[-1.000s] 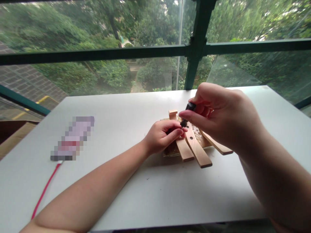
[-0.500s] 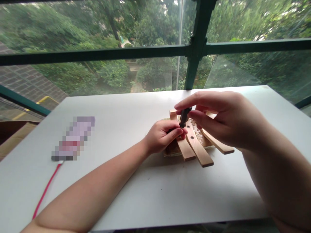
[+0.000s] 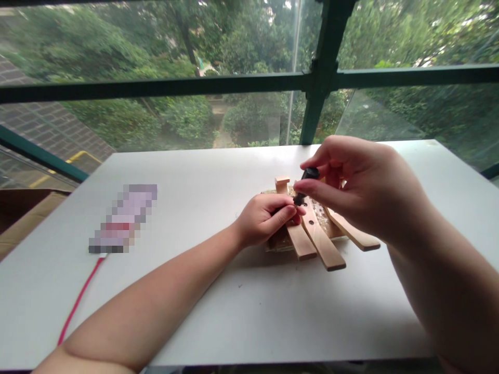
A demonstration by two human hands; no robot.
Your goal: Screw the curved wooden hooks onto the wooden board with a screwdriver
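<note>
My right hand (image 3: 362, 187) has thumb and fingers closed around the black handle of a short screwdriver (image 3: 311, 173), held tilted. Its lower end meets the fingertips of my left hand (image 3: 263, 218). The left thumb and fingers are pinched together; what lies between them is hidden. Under both hands are flat wooden pieces: a left strip (image 3: 302, 244) below the left fingers, a curved middle strip (image 3: 327, 252) with dark round screws or holes, and a right strip (image 3: 360, 238) partly behind the right hand. They rest on a brown block with clear bubbly wrapping (image 3: 320, 215).
A white table (image 3: 187, 322) carries everything. On the left lies a pixelated flat device (image 3: 127, 221) with a red cable (image 3: 80, 296). A cardboard box (image 3: 31, 213) stands beyond the left edge. Green-framed windows (image 3: 249, 85) rise behind the table.
My right fingers have drawn in around the screwdriver handle, its top now tilted further right. My left hand keeps its pinch. The whole view has shifted slightly.
</note>
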